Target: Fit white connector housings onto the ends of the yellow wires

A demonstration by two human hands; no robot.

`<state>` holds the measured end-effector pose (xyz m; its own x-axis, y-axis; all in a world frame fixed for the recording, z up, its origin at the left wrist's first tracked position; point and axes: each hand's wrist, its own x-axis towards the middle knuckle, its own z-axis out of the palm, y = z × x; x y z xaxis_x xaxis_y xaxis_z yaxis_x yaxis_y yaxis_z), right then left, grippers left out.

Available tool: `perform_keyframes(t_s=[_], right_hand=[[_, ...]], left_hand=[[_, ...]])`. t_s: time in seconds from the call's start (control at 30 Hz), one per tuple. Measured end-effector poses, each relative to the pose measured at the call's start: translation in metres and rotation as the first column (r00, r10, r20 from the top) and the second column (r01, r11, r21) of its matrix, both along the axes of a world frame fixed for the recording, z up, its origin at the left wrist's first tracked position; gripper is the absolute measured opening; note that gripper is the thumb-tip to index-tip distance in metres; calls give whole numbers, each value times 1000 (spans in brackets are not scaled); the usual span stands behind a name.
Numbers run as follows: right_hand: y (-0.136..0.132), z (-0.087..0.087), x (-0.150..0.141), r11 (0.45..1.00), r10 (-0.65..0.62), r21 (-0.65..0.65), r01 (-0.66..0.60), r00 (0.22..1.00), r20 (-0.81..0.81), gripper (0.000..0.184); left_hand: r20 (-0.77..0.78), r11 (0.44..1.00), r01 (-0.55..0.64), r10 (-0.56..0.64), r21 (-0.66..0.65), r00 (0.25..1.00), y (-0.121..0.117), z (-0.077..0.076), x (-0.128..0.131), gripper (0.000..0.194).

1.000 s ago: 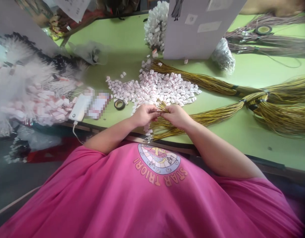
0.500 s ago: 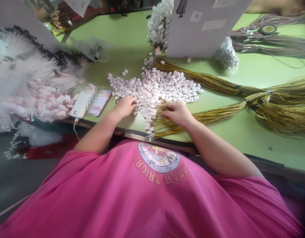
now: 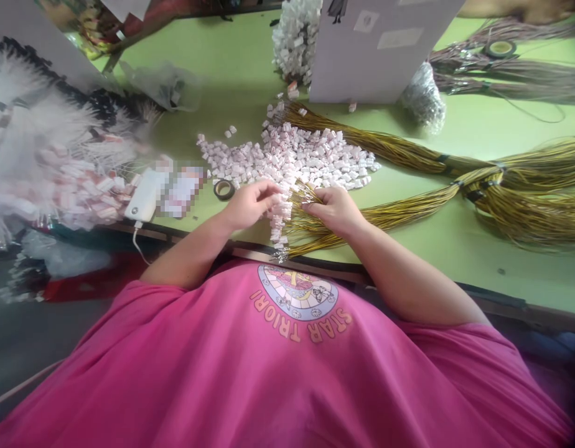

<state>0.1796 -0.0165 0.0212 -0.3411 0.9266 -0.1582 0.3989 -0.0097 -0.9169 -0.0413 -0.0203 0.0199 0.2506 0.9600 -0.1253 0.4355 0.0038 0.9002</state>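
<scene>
R hand (image 3: 338,210) holds yellow wires (image 3: 307,191); L hand (image 3: 248,205) nr white connectors (image 3: 306,155).

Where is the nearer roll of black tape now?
In the head view, the tape roll lies left of centre, near the left hand and the white pieces.

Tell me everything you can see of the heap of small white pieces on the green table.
The heap is many small, blocky, plastic-looking pieces, white with pinkish marks. They lie jumbled, spread wide on the green tabletop, with a narrow strip running toward the table's near edge. Yellowish wires lie against its far side and along the strip's right. The left hand is at the strip; whether its fingertips hold a piece is unclear.
</scene>
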Motion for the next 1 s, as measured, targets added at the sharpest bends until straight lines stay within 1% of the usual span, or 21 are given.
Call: perform_keyframes(t_s=[0.03, 0.1, 0.17, 0.23, 0.33, 0.43, 0.53, 0.67, 0.73, 0.8, 0.9, 1.0], right_hand=[[0, 1, 0, 1000, -3, 6, 3, 1000, 16, 25], [-1, 2, -1, 1000, -7, 23, 7, 999, 33, 24], [-1, 2, -1, 999, -5, 43, 3, 999, 49, 24], [-1, 1, -3, 998, -8, 64, 2, 996, 90, 26], [-2, 2, -5, 996, -21, 88, 7, 987, 158, 27], [-3, 4, -5, 997, -15, 78, 0, 984, 180, 25], [-4, 4, -3, 999, 19, 28, -23, 989, 148, 25], [-4, 2, -2, 999, 36, -21, -35, 995, 90, 23], [-3, 1, -3, 999, 45, -24, -43, 997, 68, 23], [-3, 0, -3, 998, 60, -27, -58, 996, 69, 25], [-3, -1, -4, 997, 72, -30, -69, 992, 103, 30], [-3, -2, -4, 997, 75, -9, -75, 987, 144, 30]], left_hand=[[98, 997, 39, -32, -67, 995, -3, 0, 6, 22], [230, 985, 76, -39, -152, 972, -6, -4, 15, 21], [294, 978, 77, -18, -192, 955, -6, -9, 20, 20], [325, 973, 76, -1, -217, 946, -5, -11, 22, 21], [316, 977, 49, 19, -207, 949, -6, -10, 24, 25], [250, 994, 22, 6, -107, 968, -9, -9, 27, 25], [210, 999, 6, 1, -34, 978, -12, -11, 29, 25], [259, 998, -19, 32, -55, 965, -12, -13, 29, 27], [263, 999, -8, 21, -50, 965, -11, -13, 28, 25], [243, 999, 23, -15, -31, 970, -10, -13, 27, 22], [166, 998, 70, -69, 0, 984, -11, -14, 28, 17], [115, 996, 88, -86, -11, 990, -14, -14, 31, 15]])
